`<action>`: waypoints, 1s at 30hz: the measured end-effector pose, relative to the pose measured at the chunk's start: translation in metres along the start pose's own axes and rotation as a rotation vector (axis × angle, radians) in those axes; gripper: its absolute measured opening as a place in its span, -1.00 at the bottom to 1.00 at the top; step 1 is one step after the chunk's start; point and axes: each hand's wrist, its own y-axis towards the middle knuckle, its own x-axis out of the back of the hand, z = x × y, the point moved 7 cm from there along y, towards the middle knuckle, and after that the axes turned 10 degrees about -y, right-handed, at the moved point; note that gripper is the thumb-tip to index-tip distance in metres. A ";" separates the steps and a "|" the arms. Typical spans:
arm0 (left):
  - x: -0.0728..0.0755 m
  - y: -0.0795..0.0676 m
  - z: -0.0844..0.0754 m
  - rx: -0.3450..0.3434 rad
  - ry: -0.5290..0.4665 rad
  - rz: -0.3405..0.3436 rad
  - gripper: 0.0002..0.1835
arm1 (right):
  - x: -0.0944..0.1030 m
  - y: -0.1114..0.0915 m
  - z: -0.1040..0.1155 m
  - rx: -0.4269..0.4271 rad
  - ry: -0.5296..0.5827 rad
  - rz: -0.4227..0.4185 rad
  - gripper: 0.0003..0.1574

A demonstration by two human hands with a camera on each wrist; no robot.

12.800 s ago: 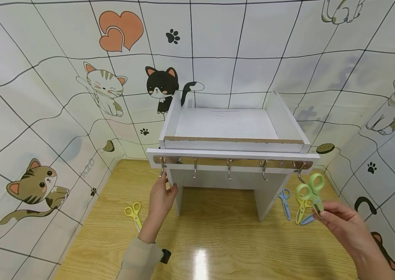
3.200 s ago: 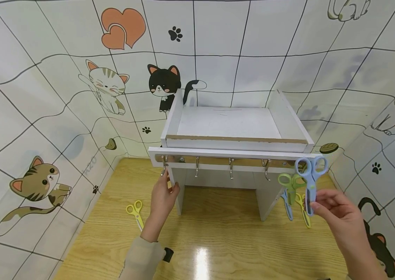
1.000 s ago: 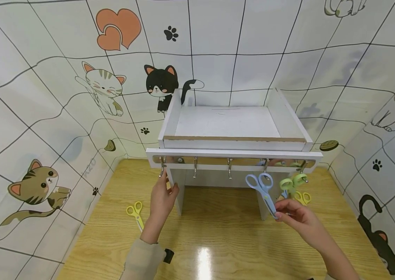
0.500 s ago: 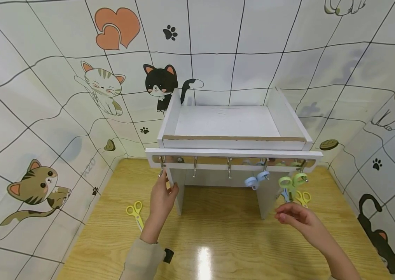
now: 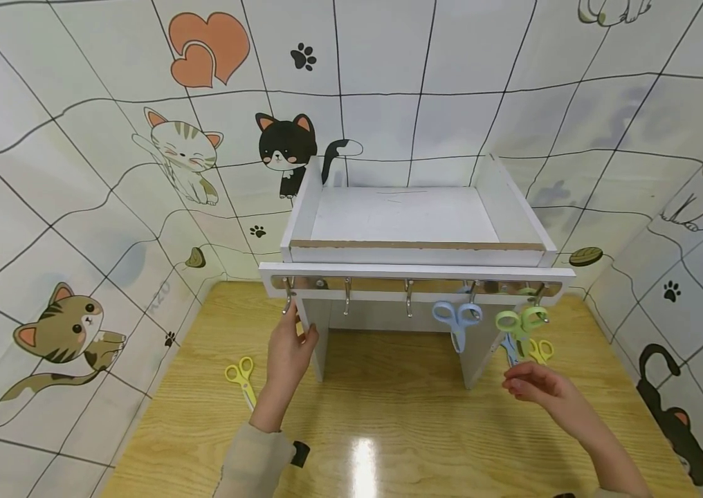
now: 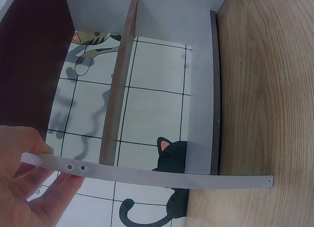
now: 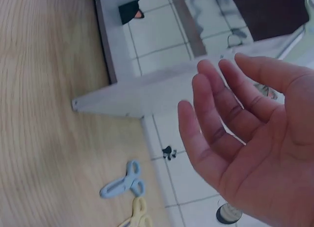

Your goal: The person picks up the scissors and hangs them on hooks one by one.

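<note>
On floor, right-wrist view only: blue scissors (image 7: pixel 123 180), yellow pair (image 7: pixel 137 212)

We see a staged tabletop set, cartoon-cat tile backdrop (image 5: pixel 140 138) on three sides, wooden table (image 5: pixel 389 415), white hook rack (image 5: pixel 414 270), children's scissors (image 5: pixel 457 321).

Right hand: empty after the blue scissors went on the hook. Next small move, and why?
Probably lower the right hand to the blue scissors on the table beside the rack's right leg. It is open and holds nothing. Two pairs hang: blue scissors and green scissors. Three hooks are bare, and the left hand steadies the rack.
</note>
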 end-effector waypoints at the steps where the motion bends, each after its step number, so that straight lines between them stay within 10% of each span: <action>1: 0.000 0.000 0.000 0.001 0.001 0.000 -0.36 | 0.002 -0.001 -0.004 -0.018 -0.005 -0.002 -0.70; 13: 0.000 0.001 0.001 0.006 -0.009 0.002 -0.39 | 0.034 -0.011 -0.072 -0.466 -0.197 -0.066 -0.49; 30: 0.000 0.001 0.000 0.006 -0.005 0.000 -0.38 | 0.070 -0.013 -0.119 -0.681 -0.289 -0.124 -0.31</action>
